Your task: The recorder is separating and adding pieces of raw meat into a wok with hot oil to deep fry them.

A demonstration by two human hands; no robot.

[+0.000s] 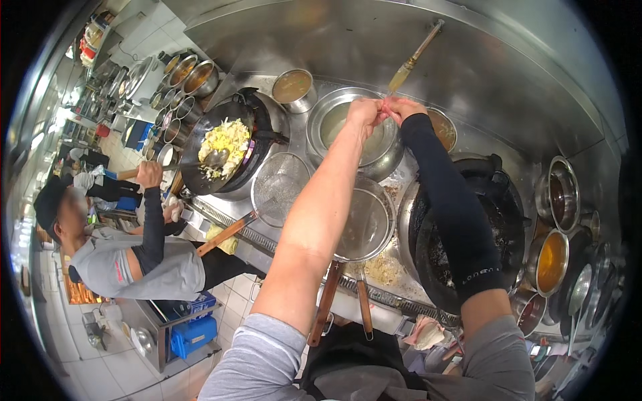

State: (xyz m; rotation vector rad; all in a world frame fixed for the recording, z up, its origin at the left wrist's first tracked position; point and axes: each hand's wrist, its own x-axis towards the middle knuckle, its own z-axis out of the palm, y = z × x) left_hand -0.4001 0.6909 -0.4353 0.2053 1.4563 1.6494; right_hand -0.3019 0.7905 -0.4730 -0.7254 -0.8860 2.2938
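Observation:
My left hand (365,113), bare-armed, and my right hand (405,109), with a black sleeve on its forearm, meet with arms stretched far forward. Both have their fingers pinched together, fingertips touching; whatever is between them is too small to make out. Just above hangs a spout (403,72) with a yellowish end, coming off the steel back wall. Below my hands sits a wide steel pot (319,112) of cloudy liquid. A steel container (445,131) of brownish liquid is partly hidden behind my right forearm.
A black wok (428,250) lies under my right arm. Two mesh strainers (281,187) rest near the counter's front. At left a co-worker stirs egg and vegetables (226,144) in a wok (194,170) with a ladle (215,159). Bowls of sauce (552,264) stand at far right.

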